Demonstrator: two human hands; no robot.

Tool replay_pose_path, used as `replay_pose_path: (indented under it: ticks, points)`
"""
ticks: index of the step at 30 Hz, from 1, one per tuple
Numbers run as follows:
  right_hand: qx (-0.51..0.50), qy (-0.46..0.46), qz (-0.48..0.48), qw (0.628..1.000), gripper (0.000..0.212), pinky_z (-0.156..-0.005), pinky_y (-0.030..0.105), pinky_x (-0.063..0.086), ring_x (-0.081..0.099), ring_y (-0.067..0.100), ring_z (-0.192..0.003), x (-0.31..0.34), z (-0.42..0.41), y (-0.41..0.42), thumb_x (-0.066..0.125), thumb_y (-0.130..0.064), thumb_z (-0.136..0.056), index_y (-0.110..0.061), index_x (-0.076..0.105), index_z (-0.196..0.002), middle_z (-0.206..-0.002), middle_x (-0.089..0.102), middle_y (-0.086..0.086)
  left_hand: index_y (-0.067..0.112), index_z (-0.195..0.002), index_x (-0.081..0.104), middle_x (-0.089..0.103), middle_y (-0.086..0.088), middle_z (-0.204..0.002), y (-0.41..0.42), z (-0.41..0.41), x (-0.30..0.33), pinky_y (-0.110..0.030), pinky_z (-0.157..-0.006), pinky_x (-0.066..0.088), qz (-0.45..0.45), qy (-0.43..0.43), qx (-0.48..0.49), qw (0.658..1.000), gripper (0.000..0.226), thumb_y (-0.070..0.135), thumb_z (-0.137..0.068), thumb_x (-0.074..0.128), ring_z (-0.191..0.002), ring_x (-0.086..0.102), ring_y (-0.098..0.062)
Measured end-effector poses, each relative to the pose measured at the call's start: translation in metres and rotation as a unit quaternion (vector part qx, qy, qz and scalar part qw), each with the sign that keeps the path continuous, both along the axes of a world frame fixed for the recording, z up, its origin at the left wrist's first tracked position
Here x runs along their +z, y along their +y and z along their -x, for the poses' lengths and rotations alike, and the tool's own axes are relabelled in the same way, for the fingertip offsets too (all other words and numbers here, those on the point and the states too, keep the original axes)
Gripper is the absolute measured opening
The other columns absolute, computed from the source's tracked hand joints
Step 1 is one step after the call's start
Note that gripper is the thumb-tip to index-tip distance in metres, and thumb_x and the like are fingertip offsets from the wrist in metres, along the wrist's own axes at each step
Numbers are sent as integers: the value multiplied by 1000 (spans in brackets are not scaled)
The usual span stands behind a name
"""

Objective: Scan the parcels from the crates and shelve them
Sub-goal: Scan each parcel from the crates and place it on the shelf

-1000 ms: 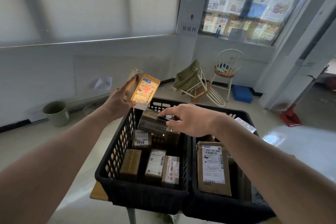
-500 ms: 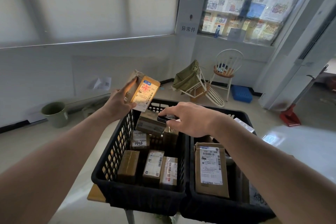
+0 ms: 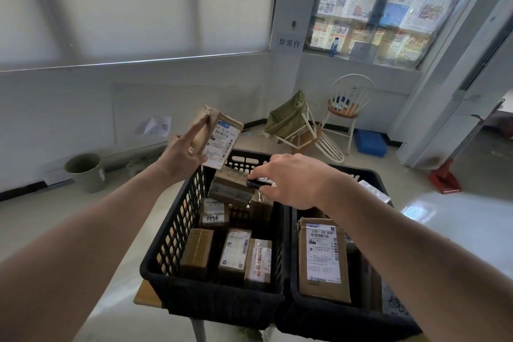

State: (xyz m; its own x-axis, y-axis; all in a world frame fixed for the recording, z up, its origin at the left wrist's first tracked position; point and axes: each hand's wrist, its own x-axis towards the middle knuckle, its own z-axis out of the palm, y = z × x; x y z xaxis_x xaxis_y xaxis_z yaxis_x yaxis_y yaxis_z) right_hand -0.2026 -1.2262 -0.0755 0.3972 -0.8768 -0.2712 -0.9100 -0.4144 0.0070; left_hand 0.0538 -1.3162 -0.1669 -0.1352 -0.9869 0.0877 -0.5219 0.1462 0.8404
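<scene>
My left hand [image 3: 183,153] holds a small brown parcel [image 3: 219,136] upright above the far left corner of the left black crate [image 3: 169,233], its white label facing me. My right hand [image 3: 294,180] grips a small black scanner [image 3: 259,183] over the same crate, its front end pointing left toward the parcel. Several brown boxes with labels lie in the left crate [image 3: 234,253]. The right black crate [image 3: 347,319] holds a flat brown parcel [image 3: 323,258] with a large label and a white packet [image 3: 373,191] at its far side.
Both crates sit on a small wooden table [image 3: 145,293]. On the floor stand a green bucket [image 3: 84,171] at the left, a tipped white chair with green cloth [image 3: 299,130], an upright chair [image 3: 348,103], a blue basket [image 3: 370,143] and a red base [image 3: 444,179].
The orange-red scanner light on the parcel's label has gone out. My left hand has tilted the parcel slightly; my right hand with the scanner stays over the crate.
</scene>
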Motion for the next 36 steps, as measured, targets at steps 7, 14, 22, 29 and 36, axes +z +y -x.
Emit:
replay_pose_path:
  ticks: [7,14,22,29,36]
  points:
    - [3,-20,3,1000,45,-104,51,52,57,29,-124,-5,1,-4,49,-42,-110,-50,46,-154,-142,55,2,82,-141,24,43,-19,-143,1,-1,0,-58,-100,58,-17,18,1,1000,105,-5,-96,63,-123,60,-37]
    - [-16,-224,40,974,48,-108,42,48,57,23,-127,-14,0,-21,50,-41,-111,-43,42,-159,-140,56,3,50,-164,17,52,8,-113,15,4,23,-59,-111,48,-22,86,2,996,95,-5,-100,60,-126,53,-29]
    - [-66,-461,165,870,49,-98,35,42,55,22,-127,-29,-19,-44,50,-37,-112,-37,43,-160,-145,54,11,65,-158,10,62,-18,-140,54,5,54,-38,-92,56,-43,190,3,981,106,-4,-97,64,-124,65,-31]
    - [-44,-624,137,768,47,-111,62,47,58,22,-132,-25,-29,-41,43,-53,-105,-43,48,-152,-143,62,-5,65,-158,-1,78,-4,-118,134,26,70,-49,-110,52,-19,221,37,974,110,2,-97,67,-124,69,-29]
    - [65,-708,31,702,48,-95,55,61,64,23,-126,-21,-51,11,45,-61,-102,-59,46,-150,-135,63,1,71,-154,11,64,-15,-126,241,50,82,-49,-106,56,45,189,157,968,105,6,-97,71,-122,68,-25]
